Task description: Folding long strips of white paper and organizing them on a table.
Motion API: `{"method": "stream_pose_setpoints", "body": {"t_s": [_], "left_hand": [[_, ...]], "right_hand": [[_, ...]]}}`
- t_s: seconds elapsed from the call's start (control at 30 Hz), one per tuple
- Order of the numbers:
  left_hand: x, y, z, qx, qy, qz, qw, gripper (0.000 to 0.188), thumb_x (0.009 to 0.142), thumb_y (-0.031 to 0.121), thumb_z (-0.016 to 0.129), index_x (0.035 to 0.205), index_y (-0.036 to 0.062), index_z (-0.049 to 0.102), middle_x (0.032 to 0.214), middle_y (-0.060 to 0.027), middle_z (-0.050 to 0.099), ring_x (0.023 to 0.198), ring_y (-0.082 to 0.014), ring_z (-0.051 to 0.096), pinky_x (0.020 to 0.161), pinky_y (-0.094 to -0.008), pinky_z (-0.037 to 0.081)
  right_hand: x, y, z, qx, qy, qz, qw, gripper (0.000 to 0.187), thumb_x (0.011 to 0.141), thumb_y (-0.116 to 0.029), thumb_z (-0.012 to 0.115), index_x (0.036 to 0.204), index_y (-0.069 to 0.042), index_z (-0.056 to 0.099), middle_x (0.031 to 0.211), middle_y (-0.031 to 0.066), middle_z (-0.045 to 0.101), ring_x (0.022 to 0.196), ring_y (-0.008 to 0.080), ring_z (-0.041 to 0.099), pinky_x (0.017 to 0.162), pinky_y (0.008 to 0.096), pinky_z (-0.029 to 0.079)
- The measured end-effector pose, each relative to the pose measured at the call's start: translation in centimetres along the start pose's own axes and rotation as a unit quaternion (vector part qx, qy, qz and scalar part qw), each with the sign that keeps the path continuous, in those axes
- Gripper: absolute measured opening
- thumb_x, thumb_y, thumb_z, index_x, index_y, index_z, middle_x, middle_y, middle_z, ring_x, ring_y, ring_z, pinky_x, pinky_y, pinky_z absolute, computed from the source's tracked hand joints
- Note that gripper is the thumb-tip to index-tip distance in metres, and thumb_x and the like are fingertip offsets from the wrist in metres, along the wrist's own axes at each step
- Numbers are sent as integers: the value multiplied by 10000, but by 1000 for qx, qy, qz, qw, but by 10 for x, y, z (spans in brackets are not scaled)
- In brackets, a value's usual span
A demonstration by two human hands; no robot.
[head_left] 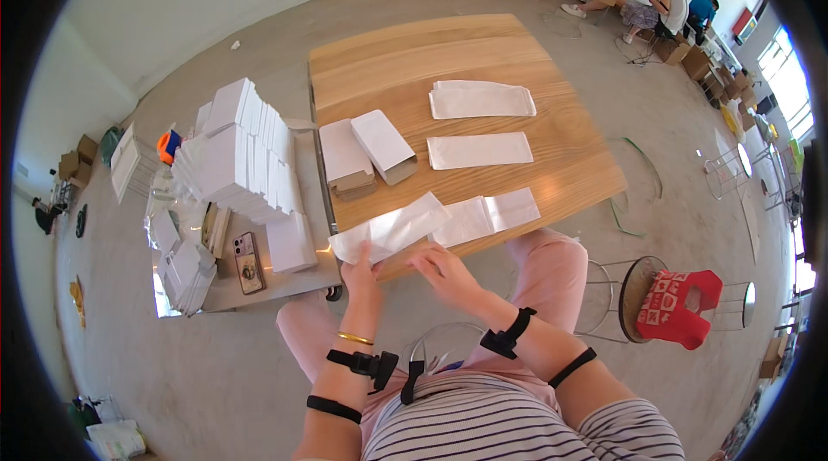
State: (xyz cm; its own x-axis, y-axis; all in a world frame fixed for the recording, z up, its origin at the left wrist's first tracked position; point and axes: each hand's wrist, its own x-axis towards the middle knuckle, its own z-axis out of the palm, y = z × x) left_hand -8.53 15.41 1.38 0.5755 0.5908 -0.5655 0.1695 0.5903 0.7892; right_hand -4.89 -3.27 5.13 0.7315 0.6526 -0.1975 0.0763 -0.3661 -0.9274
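My left hand (362, 269) is closed on the lower left end of a long, flat white sleeve (392, 226), shiny like thin film or paper. The sleeve slants across the near left corner of the table, its far end raised to the right. My right hand (444, 274) is at the table's near edge, just below the sleeve, fingers loosely bent and apart, with nothing visible in them. Beyond it lies a creased white sleeve (487, 216), partly under the held one. Farther back are a single flat white sleeve (480, 150) and a small stack of sleeves (483, 100).
White boxes (384, 146) lie on the wooden table's (414, 51) left side. A lower side table at left bears tall stacks of white boxes (246, 155) and a phone (249, 263). A red bag (681, 306) sits on a stool at right. Another person (664, 4) sits far right.
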Motion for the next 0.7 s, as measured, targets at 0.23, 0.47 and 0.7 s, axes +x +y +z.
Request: {"method": "stream_pose_setpoints", "body": {"t_s": [0.23,0.47,0.7], "left_hand": [[-1,5,-51,-45,-53,-11,997,422,903,227,734,1235,36,557,1145,-102,663,1003,-235,682,787,-354,609],[-17,23,-71,-1,-75,2,997,417,922,245,713,1242,23,564,1138,-103,669,997,-231,686,798,-345,614],[9,21,-67,111,-72,47,990,412,933,276,702,1242,38,568,1156,-99,647,1005,-212,657,812,-340,588]], "right_hand": [[29,23,64,575,-102,260,769,398,1004,-419,565,1186,-68,609,1092,82,672,1024,210,648,913,373,522],[58,16,44,491,142,197,837,333,959,-310,653,1184,-72,597,1090,65,671,952,184,660,774,336,564],[43,0,0,342,215,127,906,349,911,-293,713,1141,-43,634,1030,43,678,900,134,631,756,297,516]]}}
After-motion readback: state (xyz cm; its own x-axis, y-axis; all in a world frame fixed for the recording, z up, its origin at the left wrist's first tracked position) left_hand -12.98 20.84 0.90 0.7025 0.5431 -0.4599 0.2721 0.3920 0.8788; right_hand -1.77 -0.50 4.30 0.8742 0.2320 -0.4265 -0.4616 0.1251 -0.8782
